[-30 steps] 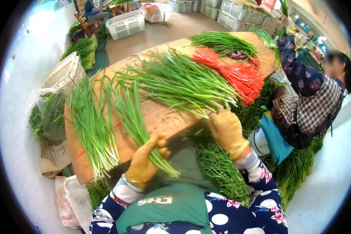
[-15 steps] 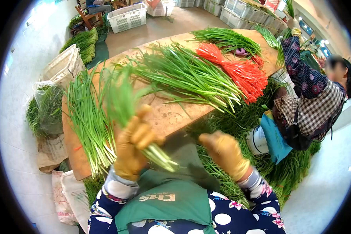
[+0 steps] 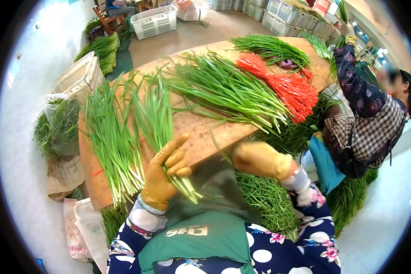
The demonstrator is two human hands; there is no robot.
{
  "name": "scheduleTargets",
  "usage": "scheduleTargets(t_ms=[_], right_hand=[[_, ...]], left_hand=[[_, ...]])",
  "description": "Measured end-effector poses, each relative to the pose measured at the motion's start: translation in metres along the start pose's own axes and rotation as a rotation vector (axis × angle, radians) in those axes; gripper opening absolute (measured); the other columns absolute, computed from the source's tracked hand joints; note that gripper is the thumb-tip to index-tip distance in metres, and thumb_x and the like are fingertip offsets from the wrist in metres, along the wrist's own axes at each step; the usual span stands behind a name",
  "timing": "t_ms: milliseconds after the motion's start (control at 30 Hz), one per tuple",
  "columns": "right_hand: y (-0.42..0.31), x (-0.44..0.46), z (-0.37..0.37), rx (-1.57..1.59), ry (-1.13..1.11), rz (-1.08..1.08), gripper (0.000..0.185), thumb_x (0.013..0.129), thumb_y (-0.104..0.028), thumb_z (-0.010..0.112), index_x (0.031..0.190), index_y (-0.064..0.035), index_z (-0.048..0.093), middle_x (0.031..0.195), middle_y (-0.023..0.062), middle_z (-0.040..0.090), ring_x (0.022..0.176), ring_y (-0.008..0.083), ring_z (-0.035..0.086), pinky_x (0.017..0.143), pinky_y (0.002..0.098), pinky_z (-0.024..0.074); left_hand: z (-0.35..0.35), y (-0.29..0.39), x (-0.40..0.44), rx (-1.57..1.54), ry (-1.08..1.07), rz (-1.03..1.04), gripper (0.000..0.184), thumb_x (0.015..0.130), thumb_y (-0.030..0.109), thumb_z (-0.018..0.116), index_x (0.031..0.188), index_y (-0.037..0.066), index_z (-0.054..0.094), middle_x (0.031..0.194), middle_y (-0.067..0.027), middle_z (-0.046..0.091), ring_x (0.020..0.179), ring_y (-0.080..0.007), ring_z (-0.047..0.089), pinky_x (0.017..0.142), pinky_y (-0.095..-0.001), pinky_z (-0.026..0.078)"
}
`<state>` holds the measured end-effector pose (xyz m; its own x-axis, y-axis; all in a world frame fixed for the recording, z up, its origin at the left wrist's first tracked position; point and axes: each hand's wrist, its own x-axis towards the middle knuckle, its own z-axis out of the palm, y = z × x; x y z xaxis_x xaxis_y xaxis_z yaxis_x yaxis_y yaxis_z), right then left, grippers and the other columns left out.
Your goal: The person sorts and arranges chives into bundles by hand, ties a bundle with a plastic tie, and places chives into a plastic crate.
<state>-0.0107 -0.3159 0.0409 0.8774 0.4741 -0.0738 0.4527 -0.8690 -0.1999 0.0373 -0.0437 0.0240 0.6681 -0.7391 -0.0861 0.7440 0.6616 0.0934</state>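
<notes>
1. Stalks (image 3: 155, 121), held low in my curled left hand (image 3: 161, 180), leaves fanned over the desk (image 3: 233, 132): light, limp, easily bruised, I'd judge; grip gently near the pale ends.
2. My right hand (image 3: 256, 158), blurred near the desk: can't tell if it's holding anything.
3. Off left, a clear bag (image 3: 59, 130) bulging with greens!
4. Farther, a white crate (image 3: 154, 28), contents indistinct.
</notes>
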Motion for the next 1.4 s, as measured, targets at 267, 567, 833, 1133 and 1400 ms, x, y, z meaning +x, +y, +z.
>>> scheduleTargets(t_ms=[267, 567, 833, 1133, 1400], right_hand=[[0.021, -0.089, 0.004, 0.096, 0.18, 0.489, 0.026, 0.079, -0.024, 0.069, 0.102, -0.0121, 0.065, 0.095, 0.0126, 0.066, 0.09, 0.031, 0.064, 0.074, 0.0396, 0.0518], [0.045, -0.018, 0.004, -0.321, 0.207, 0.521, 0.015, 0.08, -0.018, 0.062, 0.084, -0.0067, 0.07, 0.068, 0.0151, 0.066, 0.065, 0.0318, 0.067, 0.055, 0.0404, 0.0515], [-0.065, -0.055, 0.036, 0.137, 0.332, 0.114, 0.021, 0.085, -0.023, 0.061, 0.071, -0.0107, 0.05, 0.062, 0.0089, 0.053, 0.054, 0.028, 0.055, 0.05, 0.0408, 0.044], [-0.027, -0.039, -0.012, -0.005, 0.64, 0.316, 0.039, 0.08, -0.044, 0.068, 0.09, -0.0073, 0.059, 0.079, 0.0114, 0.057, 0.072, 0.0294, 0.06, 0.059, 0.0393, 0.0483], [0.018, -0.013, 0.014, 0.293, 0.587, 0.426, 0.024, 0.085, -0.027, 0.062, 0.086, -0.0032, 0.064, 0.078, 0.0145, 0.062, 0.077, 0.0334, 0.062, 0.066, 0.0415, 0.0484]], left_hand=[[-0.009, -0.013, 0.014, 0.049, 0.123, -0.035, 0.034, 0.1, 0.018, 0.046, 0.126, -0.003, 0.05, 0.063, 0.0035, 0.034, 0.052, -0.0073, 0.034, 0.054, -0.0242, 0.034], [-0.003, -0.023, 0.003, 0.333, 0.25, 0.022, 0.026, 0.097, 0.019, 0.053, 0.115, 0.001, 0.056, 0.078, -0.0011, 0.058, 0.066, -0.0131, 0.054, 0.069, -0.0322, 0.05], [-0.021, -0.071, 0.018, 0.415, 0.269, -0.146, 0.041, 0.097, 0.021, 0.054, 0.131, -0.001, 0.048, 0.116, -0.0144, 0.062, 0.103, -0.024, 0.063, 0.092, -0.0393, 0.051], [0.021, -0.036, 0.007, 0.217, 0.036, -0.129, 0.042, 0.1, 0.021, 0.044, 0.136, -0.001, 0.04, 0.077, -0.0011, 0.046, 0.064, -0.013, 0.05, 0.072, -0.0376, 0.049], [0.113, -0.01, -0.023, 0.229, -0.546, 0.058, 0.057, 0.103, 0.021, 0.039, 0.153, 0.017, 0.013, 0.059, 0.0039, 0.041, 0.044, -0.0084, 0.044, 0.048, -0.0293, 0.042]])
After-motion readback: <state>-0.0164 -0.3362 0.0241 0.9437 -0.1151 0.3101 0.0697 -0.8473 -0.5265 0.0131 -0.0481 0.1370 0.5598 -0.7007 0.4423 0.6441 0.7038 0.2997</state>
